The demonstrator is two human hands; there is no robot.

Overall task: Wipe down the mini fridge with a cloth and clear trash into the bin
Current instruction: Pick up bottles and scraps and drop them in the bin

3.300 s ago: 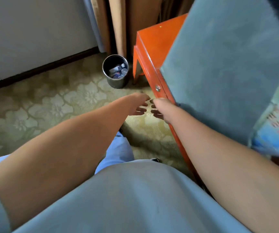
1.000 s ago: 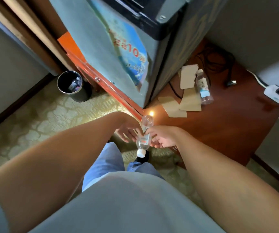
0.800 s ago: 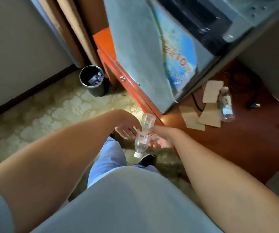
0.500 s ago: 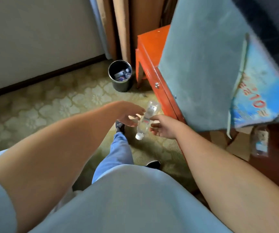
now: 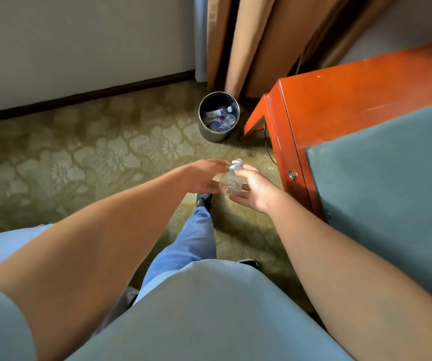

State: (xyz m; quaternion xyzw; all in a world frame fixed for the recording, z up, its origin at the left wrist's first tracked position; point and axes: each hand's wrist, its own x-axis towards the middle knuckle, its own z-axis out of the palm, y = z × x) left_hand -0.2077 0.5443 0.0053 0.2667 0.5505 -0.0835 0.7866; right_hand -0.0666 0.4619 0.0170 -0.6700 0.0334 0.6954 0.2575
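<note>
Two hands | right hand [image 5: 257, 191] grips bottle [image 5: 231, 182] | left hand [image 5: 204, 175] loose, touching it | bin [image 5: 218, 120] well apart

Both bare arms stretched out forward and down, meeting in the middle. Left hand [image 5: 204, 175] is palm-in with fingers pretty relaxed, right hand [image 5: 255, 190] has fingers curled around something it's gripping between them.

The bottle [image 5: 231, 184] is clear, glossy plastic, the bin [image 5: 218, 120] dark, shiny metal, the desk [image 5: 339, 100] glossy orange-red lacquered wood, the carpet [image 5: 79, 162] matt, rough, flower-patterned pile, and the curtains [image 5: 251, 40] matt tan cloth.
</note>
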